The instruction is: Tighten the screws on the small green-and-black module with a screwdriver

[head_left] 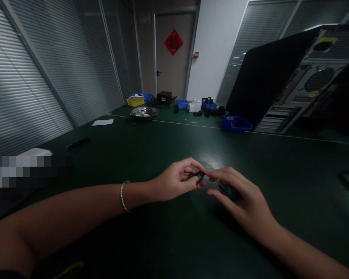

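Note:
My left hand (178,178), with a silver bracelet (122,197) on its wrist, is closed on a small dark piece with a green face (200,176). Thumb and fingers pinch it above the green table; it is too small to name exactly. From the right, my right hand (241,193) reaches in, its index fingertip at the piece's edge, touching or nearly so. Its thumb is apart from the index finger. A dark patch shows under the right hand's fingers, and I cannot make out what it is.
On the green table (119,151) stand a metal bowl (144,113), a yellow bin (135,102) and a blue bin (237,123). A large black computer case (275,73) rises at the right. White paper (102,122) and a dark item (78,143) lie left.

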Motion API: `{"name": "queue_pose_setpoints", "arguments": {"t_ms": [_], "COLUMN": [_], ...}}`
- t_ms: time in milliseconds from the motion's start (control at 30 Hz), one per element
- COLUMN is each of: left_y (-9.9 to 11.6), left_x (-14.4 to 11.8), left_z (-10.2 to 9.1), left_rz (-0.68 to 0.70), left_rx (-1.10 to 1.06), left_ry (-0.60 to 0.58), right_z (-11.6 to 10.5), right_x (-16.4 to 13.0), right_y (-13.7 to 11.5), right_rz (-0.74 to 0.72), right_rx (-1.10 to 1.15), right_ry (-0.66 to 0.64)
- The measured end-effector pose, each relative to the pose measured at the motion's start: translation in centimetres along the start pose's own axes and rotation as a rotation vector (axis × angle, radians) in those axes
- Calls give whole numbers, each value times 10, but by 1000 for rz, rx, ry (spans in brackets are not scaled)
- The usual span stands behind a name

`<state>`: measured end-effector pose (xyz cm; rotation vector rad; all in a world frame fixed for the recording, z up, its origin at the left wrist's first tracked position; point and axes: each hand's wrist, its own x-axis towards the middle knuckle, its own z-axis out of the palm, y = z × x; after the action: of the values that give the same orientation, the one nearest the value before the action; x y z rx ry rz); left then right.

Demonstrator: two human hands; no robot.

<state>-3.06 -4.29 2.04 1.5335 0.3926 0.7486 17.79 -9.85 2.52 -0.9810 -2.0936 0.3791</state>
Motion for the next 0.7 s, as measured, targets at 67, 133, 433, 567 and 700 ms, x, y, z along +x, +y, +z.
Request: {"name": "queue_pose_setpoints", "arguments": {"t_ms": [67, 133, 433, 567, 700], "left_y": [-1, -2, -6, -7, -9], "left_x": [1, 1, 4, 4, 3], "left_z": [0, -2, -6, -6, -8], "left_rz": [0, 9, -13, -26, -19], "left_rx": [-10, -20, -2, 38, 49], "left_ry": [10, 14, 20, 68, 87], "right_z": [0, -1, 2, 3, 3], "right_x": [0, 0, 2, 3, 5], "right_y": [0, 0, 1, 0, 1], "right_rz": [1, 3, 64, 129, 178], "right_rx": [-4, -4, -40, -48, -57], "right_ry": [2, 2, -28, -43, -14]}}
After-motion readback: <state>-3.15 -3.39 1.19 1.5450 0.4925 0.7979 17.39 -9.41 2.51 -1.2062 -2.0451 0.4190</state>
